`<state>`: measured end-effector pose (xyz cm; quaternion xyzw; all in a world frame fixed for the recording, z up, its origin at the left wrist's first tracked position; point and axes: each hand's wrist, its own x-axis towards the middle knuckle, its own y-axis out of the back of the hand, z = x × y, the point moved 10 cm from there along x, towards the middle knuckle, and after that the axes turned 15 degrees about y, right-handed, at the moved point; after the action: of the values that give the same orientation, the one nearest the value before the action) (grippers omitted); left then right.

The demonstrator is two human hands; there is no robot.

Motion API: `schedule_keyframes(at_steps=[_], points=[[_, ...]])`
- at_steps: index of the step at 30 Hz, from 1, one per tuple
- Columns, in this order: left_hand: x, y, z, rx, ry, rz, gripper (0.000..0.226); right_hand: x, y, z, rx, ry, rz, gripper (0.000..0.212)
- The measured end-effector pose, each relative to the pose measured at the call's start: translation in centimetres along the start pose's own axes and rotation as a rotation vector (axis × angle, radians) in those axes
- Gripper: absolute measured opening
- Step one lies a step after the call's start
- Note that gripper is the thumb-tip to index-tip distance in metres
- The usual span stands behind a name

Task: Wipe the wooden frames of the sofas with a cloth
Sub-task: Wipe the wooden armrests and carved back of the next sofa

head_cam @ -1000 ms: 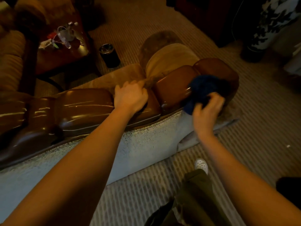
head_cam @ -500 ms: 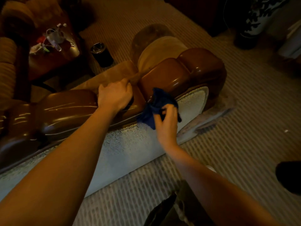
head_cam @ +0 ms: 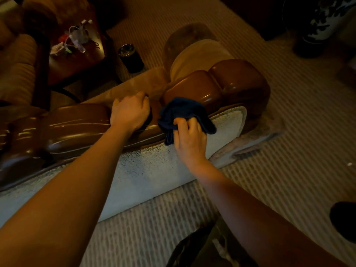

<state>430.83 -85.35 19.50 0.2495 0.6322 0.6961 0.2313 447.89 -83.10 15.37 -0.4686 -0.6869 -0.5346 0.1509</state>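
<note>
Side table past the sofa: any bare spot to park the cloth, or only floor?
Side table: back crowded with clutter, bare strip along its near edge. Carpet right of the wooden frame lies open. Black cup blocks the gap between table and sofa.

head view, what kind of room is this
Most likely a home living room: a sofa with a glossy carved wooden frame and padded cushion, ribbed carpet underfoot, and a small side table with clutter beside a second upholstered seat.

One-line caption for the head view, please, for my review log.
Right hand presses a dark blue cloth on the sofa's glossy wooden frame while the left hand grips the frame.
</note>
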Motion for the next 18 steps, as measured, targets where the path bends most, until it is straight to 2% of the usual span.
schedule_keyframes(at_steps=[3, 6, 9, 11, 13, 16, 18], points=[[-0.3, 0.5, 0.0, 0.002, -0.011, 0.046, 0.031, 1.4, 2.3, 1.4, 0.038, -0.086, 0.074, 0.018], [-0.1, 0.4, 0.0, 0.036, 0.001, 0.051, 0.035, 4.3, 6.7, 8.7, 0.001, -0.283, 0.221, 0.018], [-0.4, 0.1, 0.7, 0.110, 0.054, 0.054, 0.041, 6.9, 8.7, 16.1, -0.089, -0.379, 0.192, 0.020], [-0.5, 0.0, 3.5, 0.037, 0.044, 0.062, 0.047, 7.7, 7.7, 17.4, -0.014, -0.338, 0.137, 0.025], [0.0, -0.7, 7.6, -0.216, 0.027, 0.001, 0.052, 7.2, 6.5, 15.4, 0.035, -0.260, 0.116, 0.023], [1.2, -1.3, 12.2, -0.608, 0.124, -0.110, 0.050, 5.2, 4.5, 8.8, 0.098, 0.038, 0.059, 0.021], [1.6, -1.1, 13.8, -0.660, 0.171, -0.083, 0.044, 4.2, 4.1, 7.1, 0.100, 0.209, 0.038, 0.024]])
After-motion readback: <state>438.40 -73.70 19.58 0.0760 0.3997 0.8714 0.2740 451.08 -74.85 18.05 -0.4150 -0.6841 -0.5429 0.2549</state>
